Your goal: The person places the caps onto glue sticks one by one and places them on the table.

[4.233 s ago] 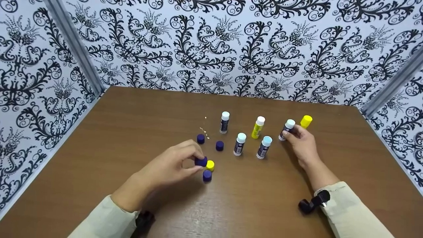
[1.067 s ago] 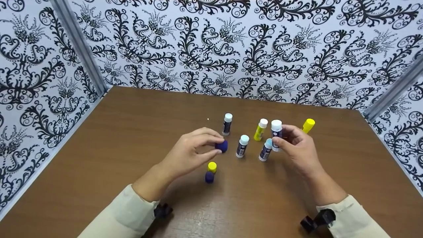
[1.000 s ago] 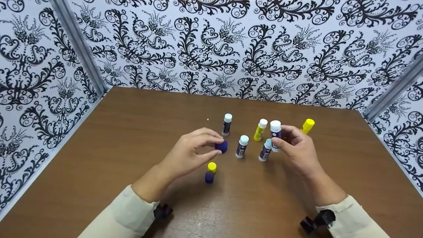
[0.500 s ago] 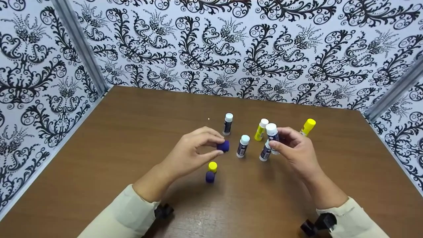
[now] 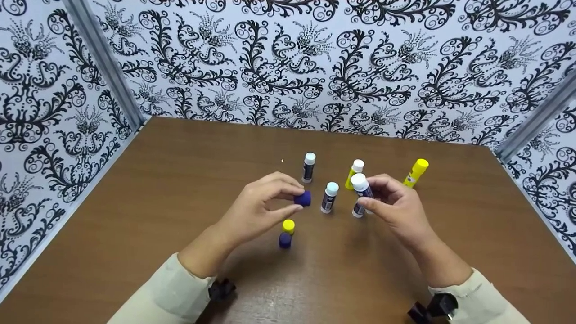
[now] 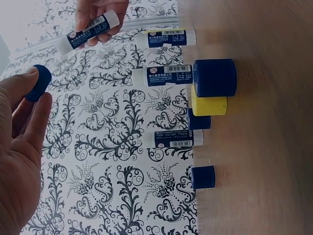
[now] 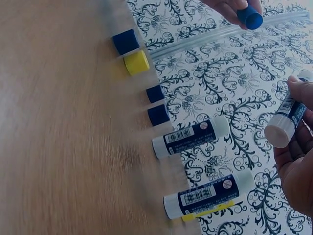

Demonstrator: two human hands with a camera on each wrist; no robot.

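Note:
My left hand [image 5: 261,204] pinches a dark blue glue stick cap [image 5: 303,198] between thumb and fingers, above the table. Opposite it, my right hand [image 5: 400,211] grips an uncapped blue glue stick [image 5: 361,185], raised and slightly tilted, its white top up. Cap and stick are apart. Several uncapped glue sticks stand upright: a blue one [image 5: 308,168] at the back, another blue one [image 5: 329,198] between the hands, a yellow one [image 5: 354,174], and a blue one [image 5: 357,210] partly covered by the held stick.
A yellow cap [image 5: 288,227] and a blue cap [image 5: 285,240] sit near the left hand. Two more blue caps, one [image 6: 203,176] nearer the left wrist camera's lower edge, are hidden in the head view. A capped yellow glue stick [image 5: 416,172] stands right. Patterned walls [image 5: 288,67] enclose the table.
Since the earliest frame, my right hand has lifted the blue glue stick and carried it left. My left hand has moved right and away from me with the cap, then stayed nearly still.

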